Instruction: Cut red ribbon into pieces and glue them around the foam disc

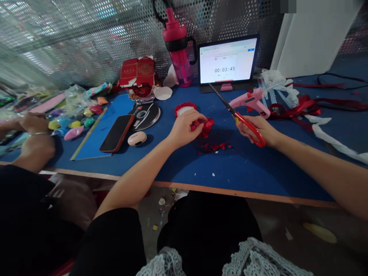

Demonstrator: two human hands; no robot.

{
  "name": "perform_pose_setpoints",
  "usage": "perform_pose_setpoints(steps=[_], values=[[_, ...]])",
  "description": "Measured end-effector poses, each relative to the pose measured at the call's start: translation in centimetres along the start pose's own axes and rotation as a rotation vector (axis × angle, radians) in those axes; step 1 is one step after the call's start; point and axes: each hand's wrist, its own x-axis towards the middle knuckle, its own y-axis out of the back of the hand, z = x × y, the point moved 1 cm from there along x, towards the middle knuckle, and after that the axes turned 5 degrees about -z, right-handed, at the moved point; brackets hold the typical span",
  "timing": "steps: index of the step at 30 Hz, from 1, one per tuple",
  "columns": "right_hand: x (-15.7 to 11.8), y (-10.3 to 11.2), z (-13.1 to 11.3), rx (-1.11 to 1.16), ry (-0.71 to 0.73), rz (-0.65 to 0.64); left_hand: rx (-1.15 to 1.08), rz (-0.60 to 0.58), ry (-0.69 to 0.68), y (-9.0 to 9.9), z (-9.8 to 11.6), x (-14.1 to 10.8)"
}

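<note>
My left hand (187, 127) is closed over a bunched red ribbon piece (208, 128), its fingers curled around the piece's left side. Just behind that hand lies a round item with a ruffled red edge and a white middle (185, 107), partly covered by my fingers. My right hand (260, 130) grips red-handled scissors (240, 116), whose blades point away and to the left, over the table. Small red scraps (216, 147) lie on the blue tabletop between my hands. Beyond the scissors rests a pink glue gun (250, 100).
A tablet (228, 61) showing a timer and a pink bottle (180, 53) stand at the back. Leftward are a phone (116, 133), a pale case (137, 138), a black spool (146, 116) and a co-worker's hand (36, 124). Red ribbon (310, 105) trails at right.
</note>
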Motion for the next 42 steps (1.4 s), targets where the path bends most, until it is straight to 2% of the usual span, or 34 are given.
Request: perform_pose_setpoints(steps=[5,8,12,15,17,24,32,35,37,39,41,42], values=[[0.0,0.0,-0.1,-0.013,0.0,0.015,-0.012,0.071,0.058,0.4,0.4,0.1],[0.0,0.0,-0.1,-0.017,0.007,0.018,-0.118,0.037,0.084,0.4,0.7,0.0],[0.0,-0.1,0.1,-0.03,0.018,0.012,-0.223,-0.159,-0.051,0.1,1.7,-0.1],[0.1,0.0,0.3,-0.043,0.029,0.003,-0.159,-0.332,-0.186,-0.3,2.5,-0.2],[0.1,0.1,0.5,-0.048,0.037,-0.003,-0.119,-0.382,-0.217,-0.7,2.8,-0.3],[0.2,0.2,0.6,-0.072,0.033,0.013,-0.076,-0.416,-0.24,-1.9,3.1,-0.7],[0.2,0.2,0.5,-0.049,0.037,0.0,-0.09,-0.43,-0.181,-1.9,4.0,-0.7],[0.1,0.1,0.5,-0.032,0.04,0.0,-0.177,-0.34,-0.132,-1.2,4.2,-0.3],[0.1,0.0,0.5,-0.023,0.04,0.001,-0.247,-0.256,-0.09,0.0,4.4,0.0],[0.1,0.0,0.6,-0.014,0.039,0.001,-0.339,-0.188,-0.048,1.8,4.8,0.1],[0.1,0.1,0.6,-0.002,0.041,-0.001,-0.423,-0.182,0.012,4.4,5.5,-0.5],[0.1,0.1,0.6,0.005,0.042,-0.004,-0.428,-0.22,0.046,5.8,5.9,-1.2]])
